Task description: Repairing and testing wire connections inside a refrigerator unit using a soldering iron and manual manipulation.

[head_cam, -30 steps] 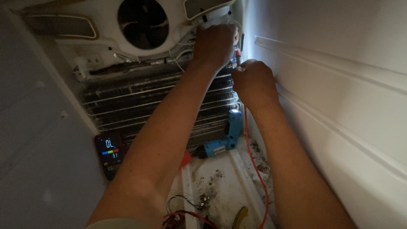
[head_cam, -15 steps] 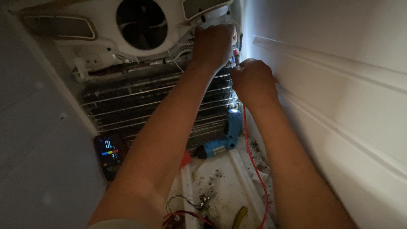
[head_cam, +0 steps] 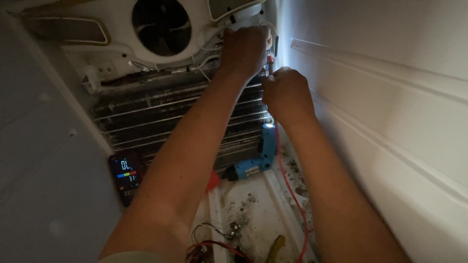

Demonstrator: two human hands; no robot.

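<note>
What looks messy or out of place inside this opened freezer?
Dark crumbs and grit are scattered over the white floor. A blue cordless screwdriver lies tipped against the bare cooling coils, and loose red wire trails across the floor. Both hands, left and right, work at the top corner.

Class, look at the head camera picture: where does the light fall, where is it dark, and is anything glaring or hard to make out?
Head view: bright light at the top right corner washes out the white side wall; the left wall is in deep shadow; the meter's screen glows; both hands, left hand and right hand, are dim but sharp.
</note>
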